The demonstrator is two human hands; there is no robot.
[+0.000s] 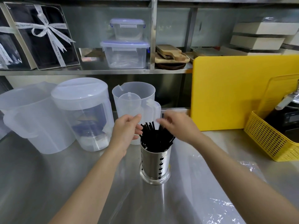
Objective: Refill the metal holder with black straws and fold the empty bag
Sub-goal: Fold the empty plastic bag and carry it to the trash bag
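Straws (156,136), black and too many to count, stand bunched in the one metal holder (155,165), long axes near upright, tips fanning. Just above, the left hand (127,128) and right hand (176,125) hover with fingers loosely spread, clamping nothing visibly; both equally near. One clear bag (215,191) lies flat right of the holder.

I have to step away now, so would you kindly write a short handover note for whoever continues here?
Left hand: at the straw tops, fingers bent; grip unclear.
Right hand: over the straws, one black straw at its fingertips; blurred.
Black straws stand in the metal holder on the steel counter.
Clear bag lies flat on the counter, right of the holder.
Done: holder filled.
Left: tidy straws, fold bag.
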